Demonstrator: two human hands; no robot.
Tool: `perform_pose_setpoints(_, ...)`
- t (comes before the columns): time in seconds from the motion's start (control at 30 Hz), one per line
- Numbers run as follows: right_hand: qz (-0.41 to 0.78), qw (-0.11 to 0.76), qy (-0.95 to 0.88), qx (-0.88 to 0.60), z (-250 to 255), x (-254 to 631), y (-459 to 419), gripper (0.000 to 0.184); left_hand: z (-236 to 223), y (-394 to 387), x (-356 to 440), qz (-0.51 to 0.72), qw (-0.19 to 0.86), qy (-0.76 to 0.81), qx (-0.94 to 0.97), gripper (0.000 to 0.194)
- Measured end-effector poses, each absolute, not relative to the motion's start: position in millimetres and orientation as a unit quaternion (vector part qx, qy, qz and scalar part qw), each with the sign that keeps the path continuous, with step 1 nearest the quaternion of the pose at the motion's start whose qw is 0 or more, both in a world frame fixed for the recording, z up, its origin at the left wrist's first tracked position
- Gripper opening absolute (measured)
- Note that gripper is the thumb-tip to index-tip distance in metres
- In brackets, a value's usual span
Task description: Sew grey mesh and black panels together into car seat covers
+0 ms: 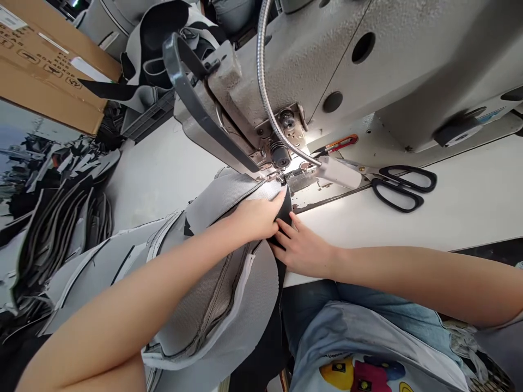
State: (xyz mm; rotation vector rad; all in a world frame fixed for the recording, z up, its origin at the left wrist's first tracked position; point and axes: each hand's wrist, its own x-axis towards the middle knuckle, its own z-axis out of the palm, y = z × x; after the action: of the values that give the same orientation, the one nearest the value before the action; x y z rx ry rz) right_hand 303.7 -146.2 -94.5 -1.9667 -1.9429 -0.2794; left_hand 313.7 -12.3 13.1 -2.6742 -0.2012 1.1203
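Grey mesh fabric with sewn-in zippers, a part-sewn bag by its look (220, 201), lies bunched under the sewing machine's (281, 152) needle area. My left hand (259, 218) is closed on this grey fabric just in front of the presser foot, its index finger pointing toward the foot. A black fabric strip (285, 209) runs along the right edge of the piece. On that strip, close beside the left fingertips, my right hand (304, 247) rests with its fingers spread. The fabric's underside is hidden.
Black-handled scissors (402, 188) and a red-orange handled tool (341, 143) lie by the machine bed. Stacked grey and black cut pieces (61, 234) stand at the left. Behind are a cardboard box (61, 60) and a dark crate (149, 114). A flexible metal lamp neck (263, 71) hangs near the needle.
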Motion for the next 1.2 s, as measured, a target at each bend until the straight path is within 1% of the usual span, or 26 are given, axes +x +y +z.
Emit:
perform_pose_setpoints(0.07,-0.111,0.178,-0.688,-0.695,-96,300,-147,0.035,19,-3,312,0.411,0.091,-0.071,-0.904,0.082)
perform_pose_setpoints(0.13,-0.117,0.171,-0.688,-0.695,-96,298,-148,0.035,19,6,310,0.419,0.009,-0.072,-0.905,0.078)
perform_pose_setpoints(0.27,-0.118,0.166,-0.694,-0.691,-96,296,-146,0.034,4,12,303,0.386,-0.178,-0.076,-0.902,0.074)
perform_pose_setpoints(0.37,-0.103,0.173,-0.695,-0.69,-97,299,-146,0.034,-7,7,302,0.359,-0.241,-0.101,-0.896,0.074)
perform_pose_setpoints(0.5,-0.082,0.184,-0.686,-0.699,-99,308,-147,0.033,-14,1,309,0.325,-0.216,-0.135,-0.911,0.072)
perform_pose_setpoints(0.63,-0.08,0.198,-0.674,-0.707,-100,321,-147,0.03,-21,-2,319,0.293,-0.154,-0.143,-0.933,0.067)
perform_pose_setpoints(0.77,-0.07,0.187,-0.675,-0.71,-99,334,-147,0.024,-29,-7,319,0.241,-0.085,-0.13,-0.958,0.06)
perform_pose_setpoints(0.9,-0.028,0.186,-0.694,-0.695,-90,347,-149,0.021,-31,-10,312,0.197,-0.067,-0.124,-0.97,0.057)
perform_pose_setpoints(1.0,0.055,0.22,-0.732,-0.642,-80,340,-155,0.019,-31,-10,309,0.18,-0.078,-0.123,-0.973,0.055)
perform_pose_setpoints(1.07,0.125,0.243,-0.752,-0.601,-75,318,-162,0.022,-32,-11,310,0.181,-0.079,-0.127,-0.972,0.056)
perform_pose_setpoints(1.13,0.216,0.267,-0.747,-0.569,-72,282,-169,0.03,-33,-12,312,0.184,-0.068,-0.129,-0.972,0.057)
perform_pose_setpoints(1.2,0.342,0.318,-0.702,-0.538,-73,244,-172,0.043,-31,-14,310,0.18,-0.057,-0.125,-0.974,0.058)
